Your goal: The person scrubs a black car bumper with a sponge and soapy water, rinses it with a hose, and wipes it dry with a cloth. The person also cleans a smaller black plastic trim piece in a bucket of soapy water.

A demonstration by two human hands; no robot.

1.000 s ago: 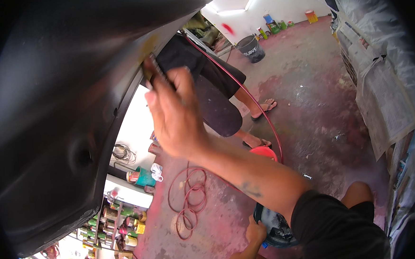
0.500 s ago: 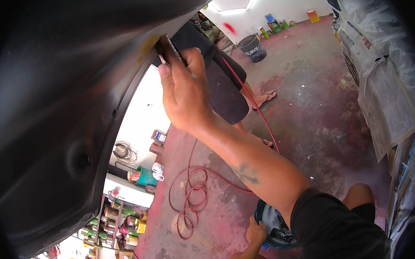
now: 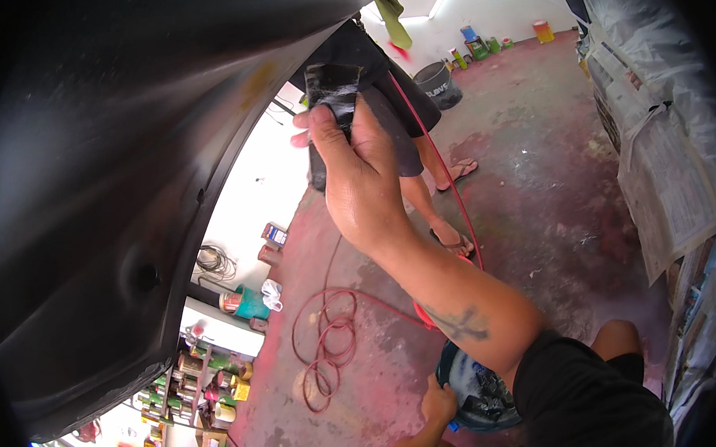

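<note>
My right hand [image 3: 366, 192] is raised in front of a glossy dark car body panel [image 3: 100, 165], apart from it. Pinched between its thumb and fingers is a wet black sheet of sandpaper [image 3: 331, 84]. A yellowish patch [image 3: 261, 79] shows on the panel, left of the sheet. Lower down, my left hand [image 3: 439, 402] is closed on the rim of a dark basin [image 3: 479, 426]. Foamy water and black pieces lie in that basin. My right forearm crosses above it.
A person in dark shorts [image 3: 392, 107] and flip-flops stands just beyond my right hand. A red hose [image 3: 333, 352] lies coiled on the stained floor. Shelves of cans [image 3: 204, 380] stand lower left, a black bucket [image 3: 438, 87] at the back. Paper and plastic sheeting [image 3: 666, 164] hang at right.
My right hand has come off the panel, moving right and slightly down with the sandpaper, which now faces me more. The person beyond has shifted, and a green cloth has appeared near the top.
</note>
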